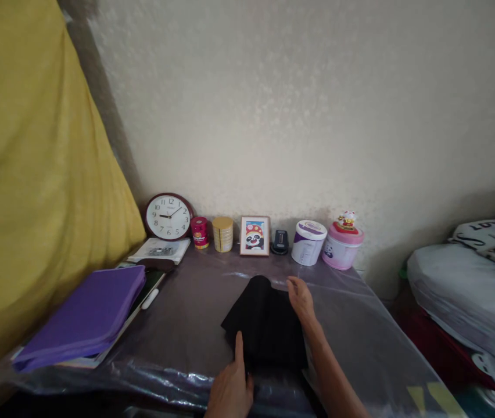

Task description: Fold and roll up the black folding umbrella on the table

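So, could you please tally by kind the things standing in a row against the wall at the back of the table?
Wall clock: 1
Small tins: 2 (red tin, gold tin)
Framed picture: 1
Black gadget: 1
Lidded tubs: 2 (white tub, pink tub)
Cat figurine, on the pink tub: 1
Total: 8

Both hands are bare. The left hand [230, 390] shows only as far as the wrist, at the near edge. The right hand [300, 299] leads into a slim forearm [334, 371], uncovered along all its visible length.
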Tool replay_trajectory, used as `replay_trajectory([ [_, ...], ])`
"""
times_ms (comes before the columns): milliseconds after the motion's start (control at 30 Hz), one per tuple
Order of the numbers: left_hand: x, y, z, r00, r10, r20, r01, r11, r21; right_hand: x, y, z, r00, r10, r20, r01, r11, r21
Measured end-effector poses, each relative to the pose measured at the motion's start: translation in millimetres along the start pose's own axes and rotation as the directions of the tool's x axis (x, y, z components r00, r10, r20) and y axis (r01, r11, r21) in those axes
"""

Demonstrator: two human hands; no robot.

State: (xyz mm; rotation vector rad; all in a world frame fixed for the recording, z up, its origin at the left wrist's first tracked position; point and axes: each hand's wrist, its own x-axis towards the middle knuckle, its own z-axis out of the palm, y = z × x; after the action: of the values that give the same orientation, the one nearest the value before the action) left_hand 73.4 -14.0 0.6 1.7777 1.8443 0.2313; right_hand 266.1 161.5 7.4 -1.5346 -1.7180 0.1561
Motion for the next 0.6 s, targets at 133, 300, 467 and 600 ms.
replay_trajectory([
  [133,-2,0,0,1.0,0.015,-0.024,-0.015,1.0,0.001,-40,14,-29,0.991,0.137,-0.001,-0.137,0.99,0.038],
  [300,-4,4,-4,1.0,0.007,-0.017,-0.007,1.0,-0.008,-74,3,-37,0.955,0.269,0.122,-0.285,0.948,0.142],
  [467,-4,4,-3,0.999,0.009,-0.033,-0.008,1.0,0.014,-90,-11,-36,0.952,0.275,0.138,-0.297,0.938,0.179],
  [600,-5,4,-1,0.999,-0.005,-0.034,0.005,1.0,0.025,-100,-19,-35,0.94,0.295,0.17,-0.329,0.914,0.237],
])
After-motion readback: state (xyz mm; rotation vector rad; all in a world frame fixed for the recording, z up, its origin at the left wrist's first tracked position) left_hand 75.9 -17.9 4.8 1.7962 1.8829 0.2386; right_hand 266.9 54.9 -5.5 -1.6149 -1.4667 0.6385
